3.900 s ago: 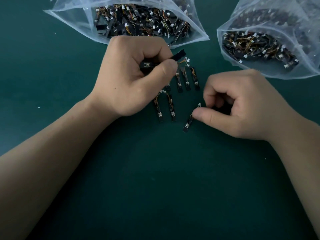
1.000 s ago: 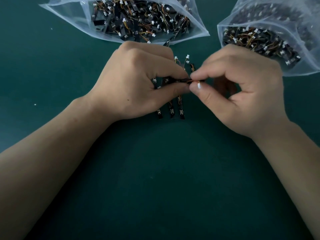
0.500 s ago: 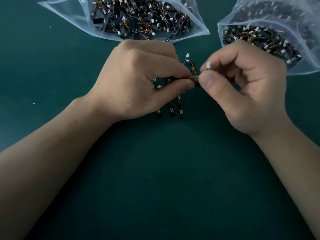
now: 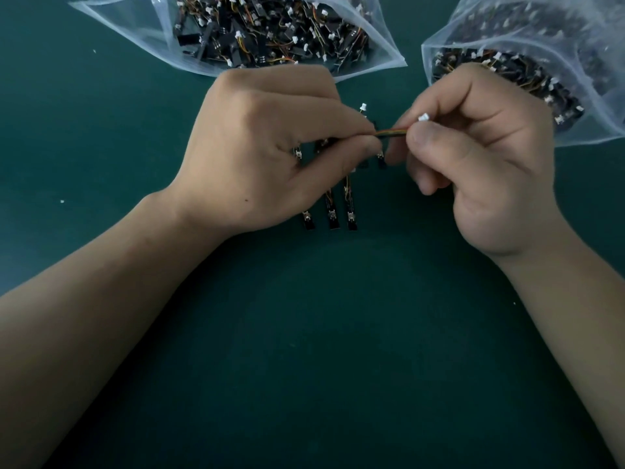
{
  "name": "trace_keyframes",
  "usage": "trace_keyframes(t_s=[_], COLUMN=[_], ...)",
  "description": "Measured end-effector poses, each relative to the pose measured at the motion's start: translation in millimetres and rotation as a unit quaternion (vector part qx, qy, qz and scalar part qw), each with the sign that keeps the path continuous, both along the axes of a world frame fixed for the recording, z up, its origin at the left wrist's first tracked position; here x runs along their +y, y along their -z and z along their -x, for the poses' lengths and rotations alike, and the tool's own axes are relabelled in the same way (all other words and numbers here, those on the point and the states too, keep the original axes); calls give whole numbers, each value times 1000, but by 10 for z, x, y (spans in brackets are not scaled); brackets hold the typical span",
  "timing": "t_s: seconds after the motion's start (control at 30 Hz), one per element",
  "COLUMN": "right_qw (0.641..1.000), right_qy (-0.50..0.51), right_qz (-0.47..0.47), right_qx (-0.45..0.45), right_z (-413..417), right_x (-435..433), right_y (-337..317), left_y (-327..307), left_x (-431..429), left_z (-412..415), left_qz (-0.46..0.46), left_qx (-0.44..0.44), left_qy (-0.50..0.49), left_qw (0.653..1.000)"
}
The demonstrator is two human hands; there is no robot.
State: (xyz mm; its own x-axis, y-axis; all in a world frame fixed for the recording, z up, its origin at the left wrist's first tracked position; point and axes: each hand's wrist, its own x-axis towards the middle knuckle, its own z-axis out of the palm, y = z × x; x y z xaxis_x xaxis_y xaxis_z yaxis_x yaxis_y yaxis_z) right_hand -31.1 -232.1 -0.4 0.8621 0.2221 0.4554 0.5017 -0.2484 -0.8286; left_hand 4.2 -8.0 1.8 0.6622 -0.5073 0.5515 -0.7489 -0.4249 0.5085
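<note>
My left hand pinches a small black circuit strip between thumb and forefinger; most of the strip is hidden by the fingers. Its coloured wire lead runs right to my right hand, which pinches the wire near its white connector. Both hands hover over a row of similar black strips lying side by side on the green mat. The tops of the row are hidden under my hands.
Two clear plastic bags filled with many such black strips and wires lie at the back: one at top centre, one at top right. A few white specks dot the mat on the left.
My right hand has pulled the wire lead out to the right, so the coloured wires now show stretched between the two hands. The left hand stays put.
</note>
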Motion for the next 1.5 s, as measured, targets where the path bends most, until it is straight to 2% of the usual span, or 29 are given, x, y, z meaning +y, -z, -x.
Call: trace_keyframes(t_s=[0.13, 0.43, 0.73, 1.1, 1.5], right_qw=[999, 998, 986, 981, 988], right_qy=[18, 44, 112, 147, 115], right_qz=[30, 48, 122, 104, 55], right_qx=[-9, -2, -34, -76, -92], right_z=[9, 20, 17, -7, 26], right_x=[21, 18, 40, 36, 37], right_y=[0, 12, 12, 45, 58], left_y=[-24, -32, -46, -26, -25], left_x=[10, 22, 13, -38, -68], left_z=[-45, -49, -44, -19, 24], left_qz=[19, 22, 26, 21, 39], left_qx=[-30, -12, -1, 28, 99], left_qy=[23, 28, 69, 56, -7], left_qw=[999, 999, 997, 998, 994])
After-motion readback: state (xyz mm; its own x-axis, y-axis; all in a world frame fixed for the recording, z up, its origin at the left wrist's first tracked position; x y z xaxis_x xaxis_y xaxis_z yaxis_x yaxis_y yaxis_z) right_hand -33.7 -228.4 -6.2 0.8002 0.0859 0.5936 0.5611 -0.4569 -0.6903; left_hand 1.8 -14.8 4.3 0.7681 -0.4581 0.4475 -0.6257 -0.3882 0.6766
